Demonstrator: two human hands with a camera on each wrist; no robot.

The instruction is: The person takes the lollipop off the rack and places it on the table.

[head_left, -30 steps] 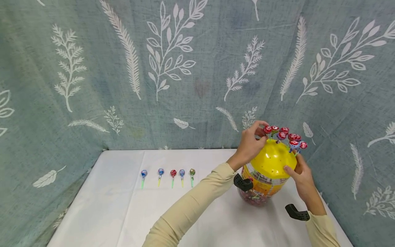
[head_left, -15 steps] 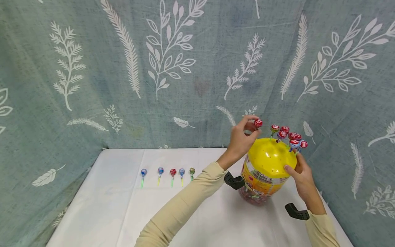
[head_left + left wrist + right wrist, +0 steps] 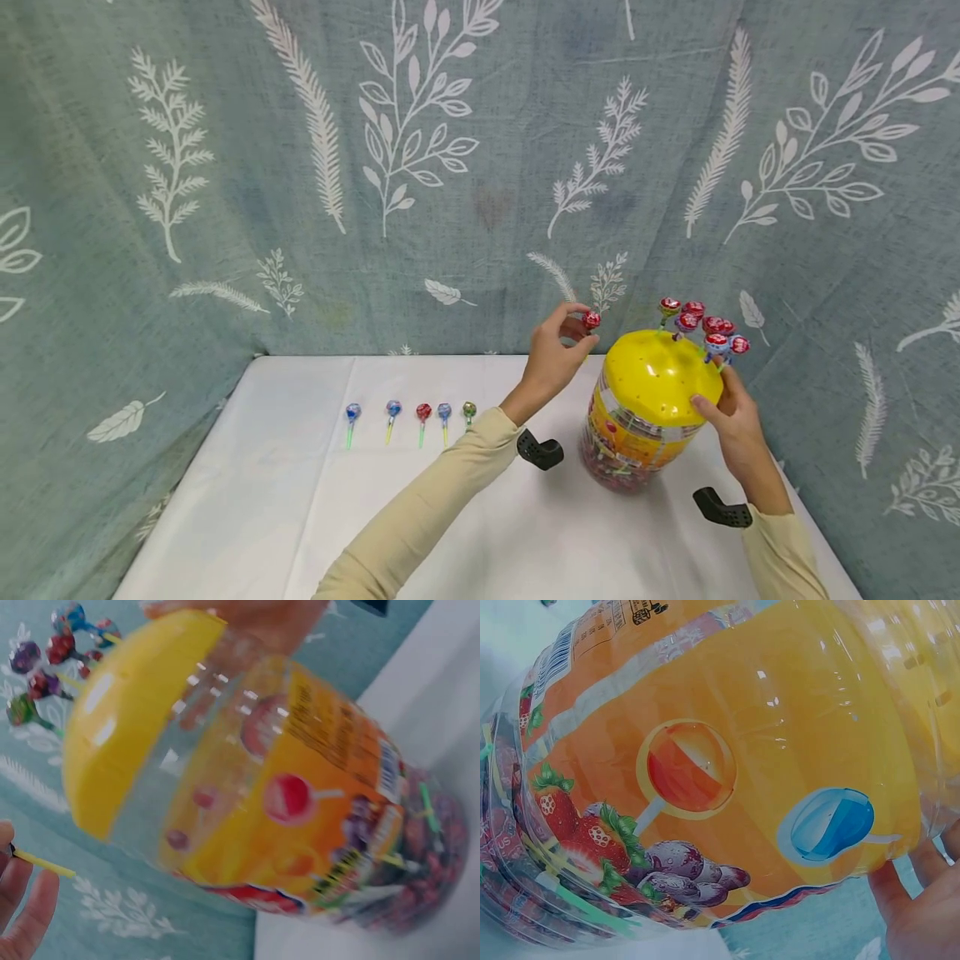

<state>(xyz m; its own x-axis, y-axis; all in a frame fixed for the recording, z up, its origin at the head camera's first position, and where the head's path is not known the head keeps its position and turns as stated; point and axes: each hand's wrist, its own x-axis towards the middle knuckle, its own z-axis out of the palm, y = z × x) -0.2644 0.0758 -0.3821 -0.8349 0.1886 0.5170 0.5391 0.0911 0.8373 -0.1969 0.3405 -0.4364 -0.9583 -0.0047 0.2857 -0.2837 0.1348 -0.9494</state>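
Note:
My left hand pinches a red-wrapped lollipop in the air, left of the jar; its yellow stick shows in the left wrist view. My right hand grips the upper right side of a large clear jar with an orange label and a yellow domed lid, thumb on the lid. Several lollipops stand upright in the lid's far right part. Wrapped lollipops fill the jar's bottom, and the jar leans slightly.
On the white table, left of the jar, lie a blue lollipop, another blue one, a red one, a third blue one and a green one in a row. A leaf-patterned curtain hangs behind.
My left hand has drawn the red lollipop out of the lid's left side and moved it left, away from the jar. My right hand has stayed on the jar.

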